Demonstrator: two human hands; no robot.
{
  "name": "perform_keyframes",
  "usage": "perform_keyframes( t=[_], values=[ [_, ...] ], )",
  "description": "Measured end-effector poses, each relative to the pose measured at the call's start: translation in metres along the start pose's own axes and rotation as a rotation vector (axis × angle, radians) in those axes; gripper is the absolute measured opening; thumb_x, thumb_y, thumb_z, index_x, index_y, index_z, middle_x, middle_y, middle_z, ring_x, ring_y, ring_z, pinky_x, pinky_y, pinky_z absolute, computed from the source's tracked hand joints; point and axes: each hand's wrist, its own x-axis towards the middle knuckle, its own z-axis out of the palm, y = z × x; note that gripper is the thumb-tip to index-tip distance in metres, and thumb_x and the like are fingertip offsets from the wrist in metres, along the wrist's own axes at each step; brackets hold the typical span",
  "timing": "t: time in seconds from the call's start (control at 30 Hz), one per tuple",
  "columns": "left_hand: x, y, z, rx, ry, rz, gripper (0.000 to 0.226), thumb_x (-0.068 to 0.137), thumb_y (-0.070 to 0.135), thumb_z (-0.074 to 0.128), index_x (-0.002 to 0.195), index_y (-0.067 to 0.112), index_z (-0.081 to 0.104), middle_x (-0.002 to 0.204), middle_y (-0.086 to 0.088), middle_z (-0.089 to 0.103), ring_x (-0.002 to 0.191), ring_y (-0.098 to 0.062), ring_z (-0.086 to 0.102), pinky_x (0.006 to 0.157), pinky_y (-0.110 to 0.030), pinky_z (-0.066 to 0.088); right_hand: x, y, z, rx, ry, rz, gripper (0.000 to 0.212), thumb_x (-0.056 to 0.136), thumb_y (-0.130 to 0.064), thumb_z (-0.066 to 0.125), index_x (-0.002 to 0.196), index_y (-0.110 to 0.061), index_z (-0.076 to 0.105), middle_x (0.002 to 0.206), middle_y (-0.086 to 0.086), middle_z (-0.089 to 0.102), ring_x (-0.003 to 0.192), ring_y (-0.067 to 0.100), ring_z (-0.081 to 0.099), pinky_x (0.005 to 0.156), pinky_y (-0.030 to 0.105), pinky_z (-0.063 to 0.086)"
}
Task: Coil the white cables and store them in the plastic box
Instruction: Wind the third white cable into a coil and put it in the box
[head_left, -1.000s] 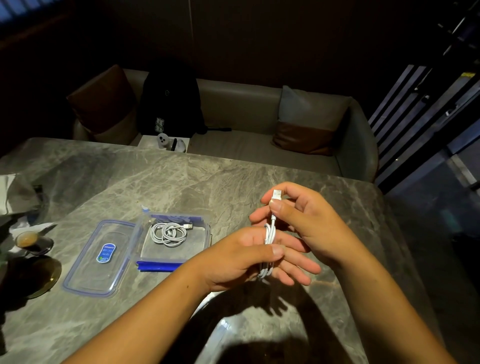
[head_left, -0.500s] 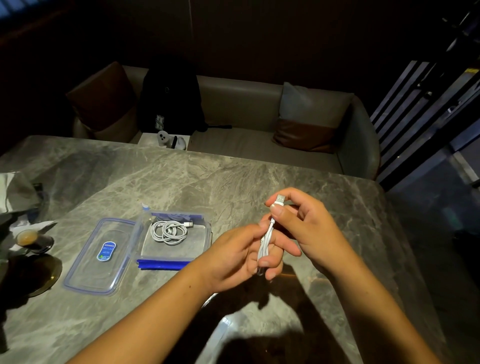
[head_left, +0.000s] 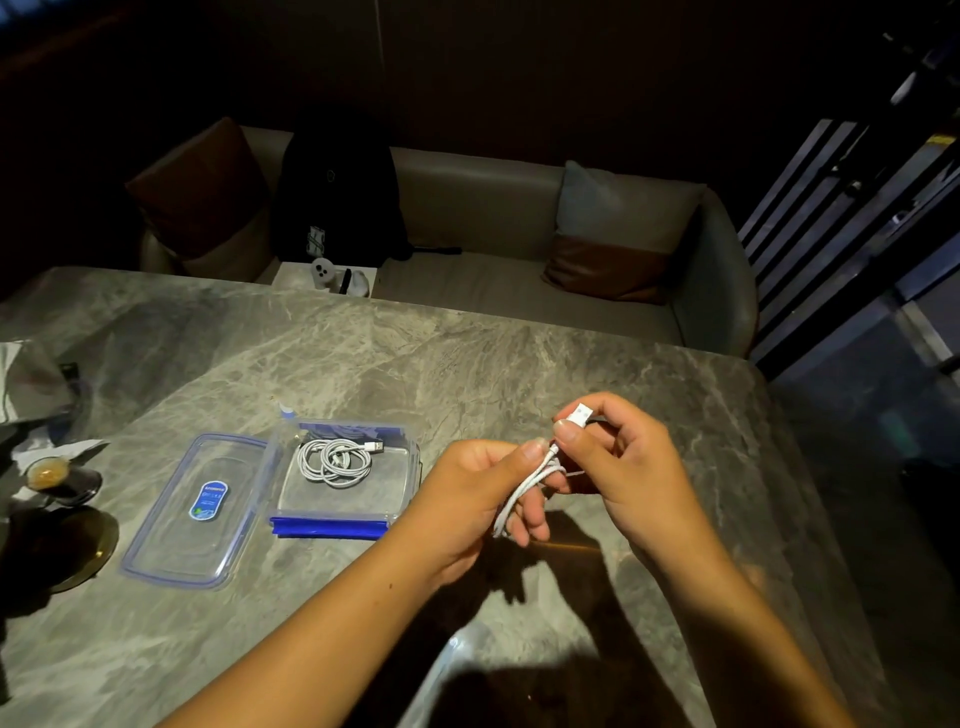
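White cable (head_left: 524, 491) now bunched tight in my left hand (head_left: 467, 499); my right hand (head_left: 618, 462) pinches its plug (head_left: 579, 415), nearly box-ready.

Table (head_left: 467, 364): grey veined marble-look top, smooth, low sheen. Plastic box (head_left: 410, 457) and lid (head_left: 156, 551): clear glossy plastic, blue trim. Coiled cable (head_left: 332, 462): white, matt sheath. Sofa (head_left: 483, 208): smooth leather-like upholstery.

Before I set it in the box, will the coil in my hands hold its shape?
Probably not for long. The white cable looks thin and floppy, held in loops only by the left hand. The coiled cable lying in the plastic box has spread loosely, so expect some springing open.
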Motion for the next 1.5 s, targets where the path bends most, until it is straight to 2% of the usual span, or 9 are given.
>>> perform_keyframes(
  t=[0.27, 0.4, 0.6, 0.7, 0.83, 1.0, 1.1, 1.2, 1.5],
  values=[
    [0.0, -0.011, 0.001, 0.091, 0.075, 0.111, 0.039, 0.096, 0.034, 0.052, 0.069, 0.006, 0.054, 0.053, -0.004, 0.047, 0.052, -0.016, 0.046, 0.057, -0.028, 0.04, -0.005, 0.009, 0.005, -0.009, 0.135, 0.016, 0.016, 0.093, -0.012, 0.064, 0.082, -0.001, 0.06, 0.062, 0.006, 0.062, 0.055, 0.018, 0.058, 0.054, 0.031, 0.049],
    [-0.003, -0.013, 0.0, 0.002, 0.061, 0.091, 0.02, 0.089, 0.021, 0.059, 0.097, 0.002, 0.056, 0.058, -0.005, 0.05, 0.052, -0.016, 0.052, 0.063, -0.033, 0.048, -0.007, 0.01, 0.004, -0.01, 0.175, 0.042, 0.015, 0.093, -0.016, 0.065, 0.083, -0.006, 0.061, 0.065, 0.009, 0.065, 0.056, 0.023, 0.061, 0.056, 0.036, 0.051],
    [-0.005, -0.011, -0.003, -0.013, 0.056, 0.12, 0.016, 0.09, 0.019, 0.055, 0.094, 0.004, 0.051, 0.053, 0.004, 0.041, 0.044, -0.009, 0.033, 0.049, -0.024, 0.041, -0.009, 0.012, 0.008, 0.036, 0.218, 0.12, 0.016, 0.09, -0.014, 0.068, 0.103, -0.014, 0.058, 0.085, 0.009, 0.066, 0.057, 0.017, 0.066, 0.054, 0.031, 0.055],
    [-0.006, -0.007, -0.004, -0.022, 0.071, 0.136, 0.013, 0.091, 0.017, 0.056, 0.092, 0.004, 0.05, 0.051, 0.006, 0.04, 0.043, -0.007, 0.031, 0.043, -0.02, 0.033, -0.012, 0.018, 0.012, -0.143, 0.297, 0.115, 0.028, 0.08, -0.038, 0.075, 0.097, -0.032, 0.053, 0.092, 0.008, 0.065, 0.071, 0.023, 0.068, 0.066, 0.04, 0.057],
    [-0.006, -0.008, -0.004, -0.026, 0.081, 0.147, 0.01, 0.098, 0.01, 0.055, 0.092, 0.004, 0.05, 0.051, 0.004, 0.041, 0.041, -0.009, 0.033, 0.04, -0.021, 0.032, -0.014, 0.014, 0.018, -0.464, 0.393, -0.061, 0.02, 0.084, -0.029, 0.074, 0.082, -0.029, 0.054, 0.087, -0.006, 0.053, 0.071, 0.008, 0.053, 0.065, 0.014, 0.042],
    [-0.004, -0.009, -0.006, -0.089, 0.136, 0.139, 0.01, 0.097, 0.011, 0.057, 0.094, 0.005, 0.05, 0.053, 0.001, 0.041, 0.038, -0.009, 0.031, 0.037, -0.018, 0.029, -0.016, 0.014, 0.02, -0.489, 0.281, -0.171, 0.004, 0.09, -0.021, 0.068, 0.092, -0.022, 0.072, 0.094, -0.01, 0.062, 0.089, 0.004, 0.063, 0.076, 0.012, 0.048],
    [-0.001, -0.008, -0.008, -0.131, 0.152, 0.135, 0.013, 0.093, 0.015, 0.058, 0.095, 0.005, 0.049, 0.052, 0.002, 0.041, 0.037, -0.007, 0.03, 0.035, -0.016, 0.027, -0.019, 0.014, 0.019, -0.433, 0.067, -0.081, 0.037, 0.087, -0.041, 0.067, 0.12, -0.025, 0.067, 0.114, -0.017, 0.059, 0.108, 0.003, 0.061, 0.091, 0.019, 0.05],
    [0.001, -0.009, -0.009, -0.145, 0.161, 0.151, 0.015, 0.09, 0.017, 0.059, 0.092, 0.005, 0.05, 0.051, -0.002, 0.04, 0.036, -0.007, 0.03, 0.035, -0.016, 0.027, -0.02, 0.019, 0.019, -0.482, -0.089, -0.064, 0.049, 0.086, -0.034, 0.073, 0.133, -0.027, 0.058, 0.124, -0.019, 0.055, 0.115, -0.003, 0.057, 0.098, 0.016, 0.046],
    [0.003, -0.008, -0.012, -0.011, 0.26, 0.195, 0.013, 0.097, 0.013, 0.058, 0.089, 0.004, 0.056, 0.051, -0.003, 0.047, 0.041, -0.011, 0.041, 0.041, -0.023, 0.038, -0.012, 0.024, 0.012, 0.056, -0.253, 0.125, 0.029, 0.085, 0.006, 0.062, 0.11, -0.007, 0.068, 0.102, 0.015, 0.076, 0.096, 0.028, 0.074, 0.09, 0.034, 0.056]
  ],
)
